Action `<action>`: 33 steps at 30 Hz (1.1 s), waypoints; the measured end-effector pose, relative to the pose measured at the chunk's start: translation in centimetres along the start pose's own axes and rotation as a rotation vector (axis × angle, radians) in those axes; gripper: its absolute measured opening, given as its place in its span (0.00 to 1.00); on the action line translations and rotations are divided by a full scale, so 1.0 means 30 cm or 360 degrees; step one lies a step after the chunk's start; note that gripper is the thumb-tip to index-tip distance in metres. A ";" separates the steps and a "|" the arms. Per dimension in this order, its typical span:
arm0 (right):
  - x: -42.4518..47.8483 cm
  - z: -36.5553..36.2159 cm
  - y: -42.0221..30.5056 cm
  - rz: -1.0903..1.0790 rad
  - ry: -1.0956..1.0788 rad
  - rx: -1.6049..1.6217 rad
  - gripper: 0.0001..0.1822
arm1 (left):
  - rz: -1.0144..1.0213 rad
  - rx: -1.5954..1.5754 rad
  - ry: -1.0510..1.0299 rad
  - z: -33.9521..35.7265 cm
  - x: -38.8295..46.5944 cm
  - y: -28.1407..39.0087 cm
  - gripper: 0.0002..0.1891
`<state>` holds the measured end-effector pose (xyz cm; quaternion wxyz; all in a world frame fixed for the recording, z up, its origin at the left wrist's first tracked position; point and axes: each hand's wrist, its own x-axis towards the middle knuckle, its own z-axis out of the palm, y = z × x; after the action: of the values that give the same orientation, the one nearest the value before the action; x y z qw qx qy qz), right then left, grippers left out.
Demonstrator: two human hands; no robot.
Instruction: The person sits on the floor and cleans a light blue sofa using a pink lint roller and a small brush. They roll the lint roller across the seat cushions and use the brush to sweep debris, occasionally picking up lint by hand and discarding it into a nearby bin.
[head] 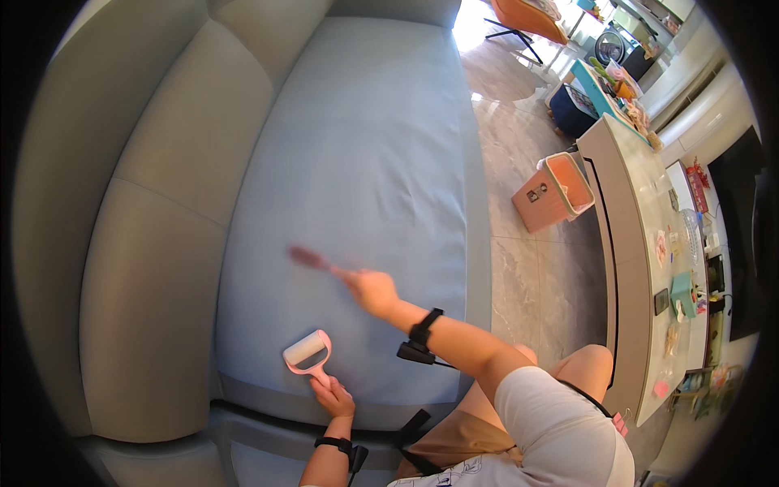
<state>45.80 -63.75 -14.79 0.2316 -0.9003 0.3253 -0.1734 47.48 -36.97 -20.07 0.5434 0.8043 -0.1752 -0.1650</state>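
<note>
A pink lint roller (pixel 306 349) with a white roll is in my left hand (pixel 334 399), held by its handle over the near end of the sofa seat (pixel 365 152). The roll points up and to the left. My right hand (pixel 372 293) grips the thin handle of a dark reddish brush (pixel 307 257). Motion blurs the brush, so its bristles cannot be made out. It is above or on the blue-grey seat, and I cannot tell whether it touches. Small creases (pixel 398 198) show in the seat cover beyond my right hand.
The sofa backrest (pixel 161 243) runs along the left. On the tiled floor (pixel 517 286) to the right stands a pink bin (pixel 538 198) with a liner. Beside it is a long low table (pixel 633 243) bearing several small items. An orange chair (pixel 529 19) stands far off.
</note>
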 end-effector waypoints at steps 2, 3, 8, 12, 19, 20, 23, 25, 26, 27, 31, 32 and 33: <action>0.047 -0.070 0.058 0.0090 -0.0251 -0.0146 0.19 | 0.0064 -0.0001 0.0022 -0.007 0.003 -0.005 0.19; 0.061 -0.120 0.107 0.0138 -0.0383 -0.0224 0.19 | 0.0088 -0.0006 0.0030 -0.012 0.001 -0.013 0.19; -0.145 -0.475 0.503 0.0453 0.0017 -0.0161 0.16 | 0.0142 0.0026 0.0074 -0.018 0.005 -0.036 0.17; -0.384 -0.613 0.818 0.0849 0.0634 0.0109 0.17 | 0.0089 0.0015 0.0026 0.011 0.005 0.027 0.17; -0.047 -0.288 0.287 0.0615 0.0500 0.0054 0.26 | 0.0077 0.0134 0.0062 -0.021 0.012 0.015 0.16; 0.031 -0.181 0.216 0.0471 0.0417 0.0100 0.26 | 0.0088 0.0143 0.0047 -0.013 0.010 0.012 0.16; 0.267 0.070 -0.118 0.0102 -0.0179 0.0180 0.27 | 0.0149 0.0176 0.0080 -0.026 0.017 0.031 0.16; 0.378 0.229 -0.225 -0.0068 -0.0348 0.0141 0.30 | 0.0251 0.0127 0.0094 -0.006 0.009 -0.004 0.16; 0.405 0.252 -0.180 -0.0123 -0.0390 0.0122 0.31 | 0.0205 0.0084 0.0012 0.028 -0.002 -0.002 0.17; 0.432 0.233 -0.188 -0.0090 -0.0504 0.0032 0.31 | 0.0146 0.0085 0.0002 0.011 -0.002 -0.012 0.17; 0.481 0.069 0.103 0.0282 -0.0395 0.0088 0.28 | 0.0048 -0.0022 -0.0042 -0.007 -0.006 -0.019 0.17; 0.439 0.027 0.202 0.0175 -0.0199 0.0025 0.24 | 0.0098 0.0006 -0.0015 -0.006 -0.001 -0.009 0.17; 0.392 -0.037 0.287 0.0241 -0.0131 -0.0087 0.22 | 0.0149 0.0035 0.0014 -0.009 0.009 0.015 0.17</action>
<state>49.50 -77.79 -16.52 0.2325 -0.8855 0.3871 -0.1092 47.78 -37.03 -19.57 0.5424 0.8018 -0.2121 -0.1340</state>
